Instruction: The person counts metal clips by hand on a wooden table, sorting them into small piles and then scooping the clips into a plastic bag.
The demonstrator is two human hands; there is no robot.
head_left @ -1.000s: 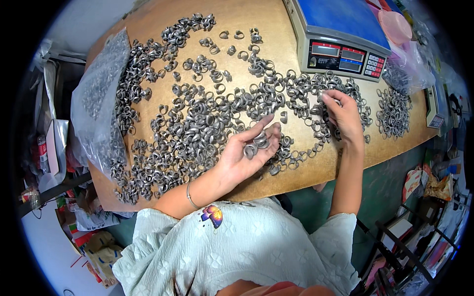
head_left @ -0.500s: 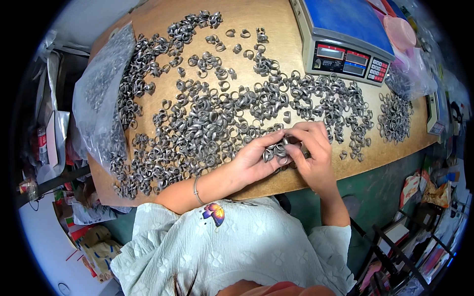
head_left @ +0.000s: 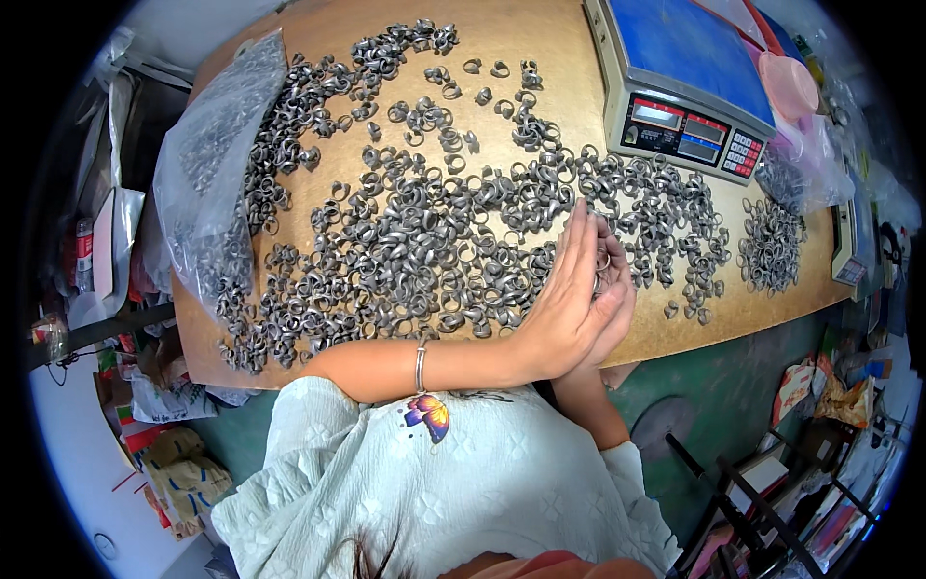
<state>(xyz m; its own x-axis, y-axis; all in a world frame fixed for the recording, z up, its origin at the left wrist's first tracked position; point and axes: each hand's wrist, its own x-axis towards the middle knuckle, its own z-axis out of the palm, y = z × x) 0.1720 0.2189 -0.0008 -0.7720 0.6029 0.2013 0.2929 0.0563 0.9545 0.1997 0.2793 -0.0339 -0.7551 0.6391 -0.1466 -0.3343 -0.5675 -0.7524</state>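
Wooden table [head_left: 328, 48] covered with grey metal rings [head_left: 415, 241]; weighing scale [head_left: 690, 82] at far right. Left hand [head_left: 564, 304] and right hand [head_left: 608, 289] pressed palm to palm at table's near edge, a few rings cupped between, fingers nearly flat.

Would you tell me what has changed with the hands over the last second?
The right hand came in from the rings near the scale; the left hand turned on edge. Both now cup a few metal rings together. The spread of rings stayed put.
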